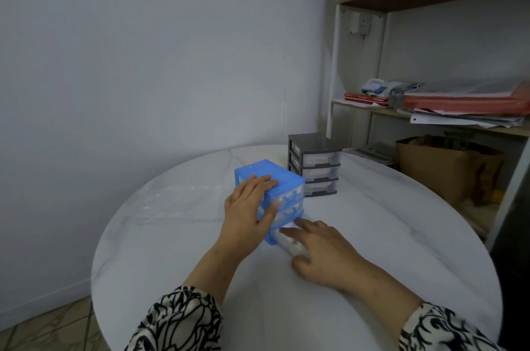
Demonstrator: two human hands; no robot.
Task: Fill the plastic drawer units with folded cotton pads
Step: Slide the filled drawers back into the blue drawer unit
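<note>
From my remote seat I see two bare forearms entering from the bottom edge of the view, each ending in a bare hand: the left hand [249,207] and the right hand [324,253]. I can make out no rings, watch or bracelet on either one. The left sleeve [180,322] is loose cloth, white printed with bold black swirling lines like leaves or petals, and it ends partway up the forearm. The right sleeve [441,330] carries the same black-and-white print, its cuff sitting just past the wrist.
</note>
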